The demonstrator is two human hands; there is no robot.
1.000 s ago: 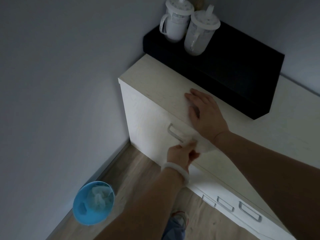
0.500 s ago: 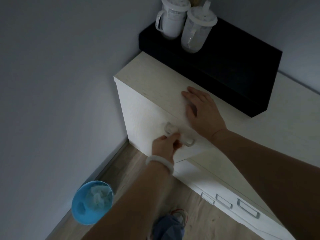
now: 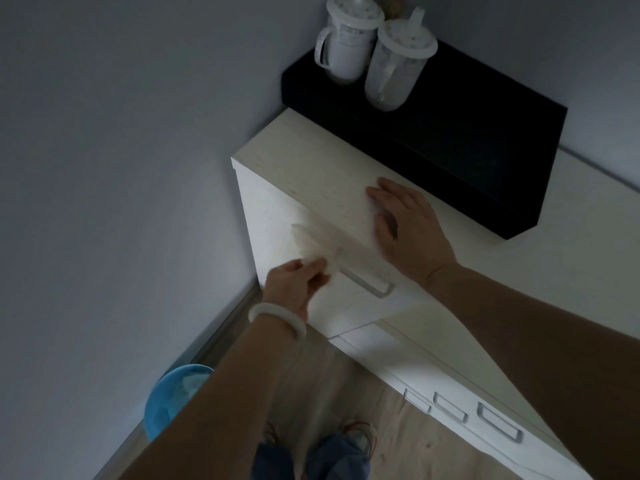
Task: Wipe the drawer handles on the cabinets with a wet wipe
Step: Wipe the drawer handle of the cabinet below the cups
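Left hand (image 3: 294, 282) pinches the wet wipe (image 3: 313, 249) at the left end of the top drawer handle (image 3: 363, 280); wipe is blurred, looks draped over that end & up the drawer front. Right hand (image 3: 408, 226) lies flat, fingers straight, on top of the cabinet (image 3: 311, 168), holding nothing, prob. bracing.

Step in hand, as I judge it: wiping this handle end to end. To do it well: wrap the wipe round the bar, not just the front face, slide along full length to the right end, get the underside & the two corner posts too. Keep the right hand pressing down so the drawer doesn't slide out w/ the pull.

More handles (image 3: 498, 426) sit on the lower cabinet to the right, no wipe on them now.

Two lidded cups (image 3: 398, 67) stand on a black box (image 3: 467, 143); specks on them, no readable text or brand anywhere.
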